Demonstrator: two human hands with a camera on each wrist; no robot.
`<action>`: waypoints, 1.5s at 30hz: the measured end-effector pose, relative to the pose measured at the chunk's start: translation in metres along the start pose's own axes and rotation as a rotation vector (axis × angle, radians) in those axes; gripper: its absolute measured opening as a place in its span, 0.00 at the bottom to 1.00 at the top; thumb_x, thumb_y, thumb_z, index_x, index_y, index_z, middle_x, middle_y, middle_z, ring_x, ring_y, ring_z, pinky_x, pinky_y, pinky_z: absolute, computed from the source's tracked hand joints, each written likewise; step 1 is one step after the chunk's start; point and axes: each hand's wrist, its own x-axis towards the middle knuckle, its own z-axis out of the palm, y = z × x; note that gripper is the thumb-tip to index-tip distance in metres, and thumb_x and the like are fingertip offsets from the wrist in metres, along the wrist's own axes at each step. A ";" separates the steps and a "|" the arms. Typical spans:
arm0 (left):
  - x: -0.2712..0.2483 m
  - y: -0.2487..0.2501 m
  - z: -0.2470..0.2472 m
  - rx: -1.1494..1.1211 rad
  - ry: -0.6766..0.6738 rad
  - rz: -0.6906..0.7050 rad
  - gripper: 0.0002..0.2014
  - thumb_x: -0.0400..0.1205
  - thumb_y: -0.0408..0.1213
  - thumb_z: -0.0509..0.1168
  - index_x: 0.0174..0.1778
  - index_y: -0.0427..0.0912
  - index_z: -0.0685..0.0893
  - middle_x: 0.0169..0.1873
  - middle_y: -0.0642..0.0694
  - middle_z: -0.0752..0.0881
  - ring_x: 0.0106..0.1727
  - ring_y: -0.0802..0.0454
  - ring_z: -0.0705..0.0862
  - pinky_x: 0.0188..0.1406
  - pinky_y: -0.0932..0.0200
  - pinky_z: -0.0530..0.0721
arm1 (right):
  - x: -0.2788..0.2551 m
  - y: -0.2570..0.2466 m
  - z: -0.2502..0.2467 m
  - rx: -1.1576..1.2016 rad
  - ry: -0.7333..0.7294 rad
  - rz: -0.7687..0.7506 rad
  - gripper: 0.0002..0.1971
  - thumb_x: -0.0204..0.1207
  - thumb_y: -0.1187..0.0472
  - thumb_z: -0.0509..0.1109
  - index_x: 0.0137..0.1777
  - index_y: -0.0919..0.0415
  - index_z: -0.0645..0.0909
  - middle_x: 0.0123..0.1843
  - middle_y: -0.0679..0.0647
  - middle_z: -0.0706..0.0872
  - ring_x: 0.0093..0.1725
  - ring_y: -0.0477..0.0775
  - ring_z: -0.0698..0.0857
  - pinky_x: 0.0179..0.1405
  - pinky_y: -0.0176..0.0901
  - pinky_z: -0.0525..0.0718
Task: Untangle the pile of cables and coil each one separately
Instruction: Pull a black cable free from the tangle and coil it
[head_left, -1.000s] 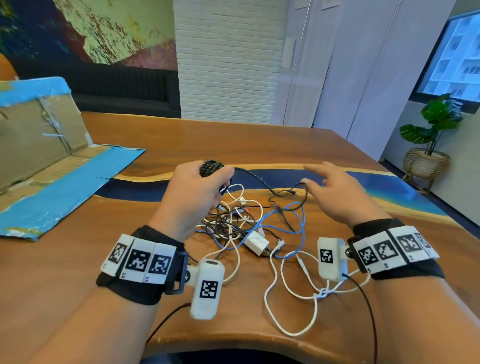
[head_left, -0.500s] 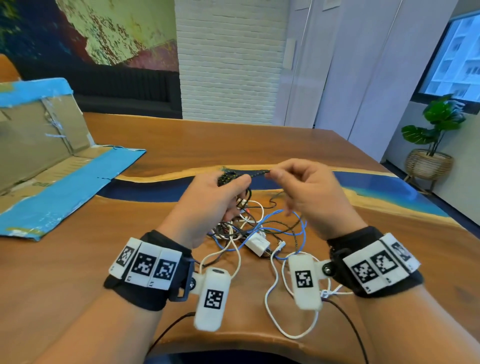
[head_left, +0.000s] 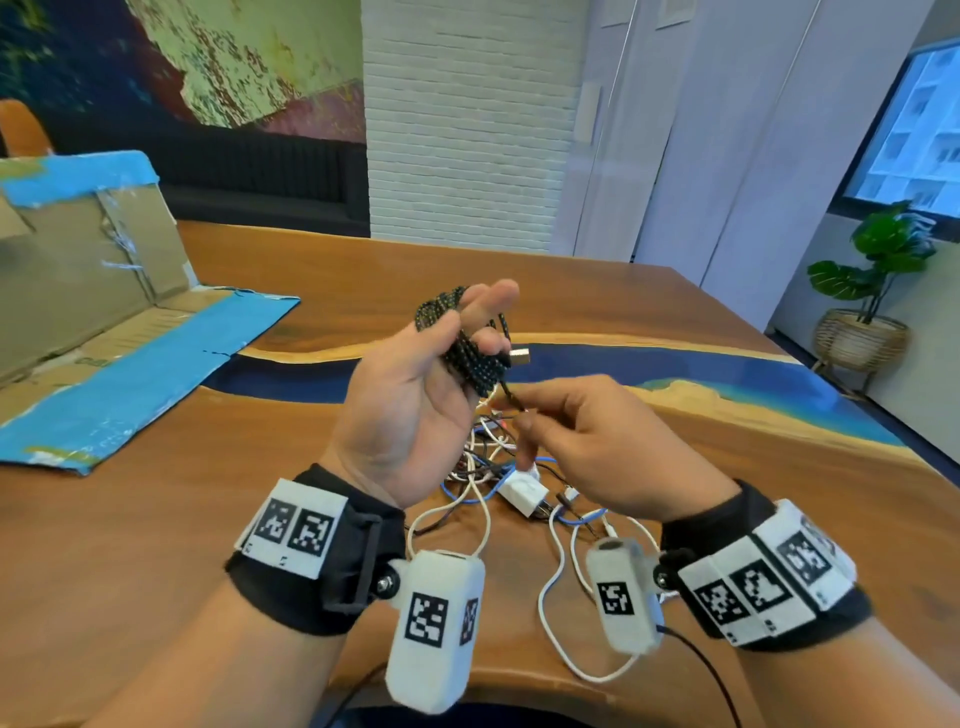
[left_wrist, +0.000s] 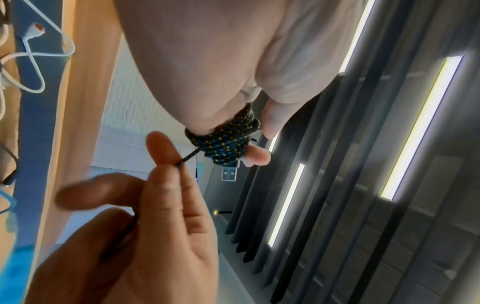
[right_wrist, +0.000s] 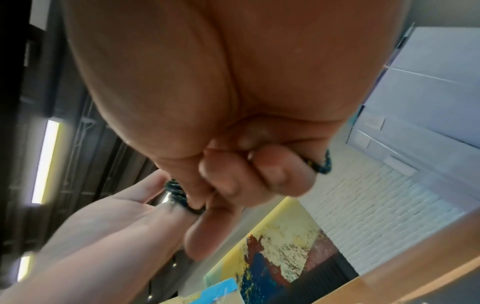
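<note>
My left hand (head_left: 415, 395) wears the soft, light black braided cable (head_left: 470, 353) looped round its fingers above the wooden table's near edge (head_left: 156, 519), my right hand (head_left: 587, 447) pinching its limp tail.

Office lounge — river-style wooden table (head_left: 571, 291), potted plant (head_left: 878, 270), high-rise window (head_left: 914, 140).

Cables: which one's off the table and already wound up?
The black braided cable, flecked blue and yellow, wound around the left hand's fingers, tail pinched by the right hand. The white and blue cables lie loose on the table.
</note>
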 end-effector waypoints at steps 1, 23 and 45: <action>-0.001 -0.002 0.000 0.051 0.017 0.010 0.22 0.84 0.36 0.59 0.73 0.30 0.74 0.62 0.38 0.89 0.38 0.55 0.80 0.57 0.59 0.85 | -0.001 -0.002 0.003 0.016 -0.008 0.007 0.11 0.89 0.58 0.64 0.58 0.52 0.89 0.35 0.51 0.92 0.23 0.39 0.75 0.28 0.33 0.70; -0.025 0.005 -0.019 0.394 -0.344 -0.398 0.19 0.76 0.45 0.77 0.25 0.44 0.78 0.11 0.54 0.66 0.19 0.52 0.80 0.48 0.56 0.85 | 0.002 -0.007 -0.002 0.548 -0.300 -0.209 0.06 0.83 0.76 0.68 0.54 0.78 0.85 0.46 0.78 0.89 0.41 0.61 0.87 0.48 0.50 0.85; -0.007 -0.004 -0.006 0.950 0.124 -0.173 0.12 0.92 0.32 0.57 0.63 0.40 0.86 0.42 0.44 0.93 0.37 0.49 0.86 0.40 0.52 0.88 | -0.026 -0.008 -0.007 0.071 0.006 -0.008 0.11 0.82 0.60 0.75 0.36 0.58 0.89 0.29 0.55 0.86 0.30 0.45 0.79 0.33 0.48 0.77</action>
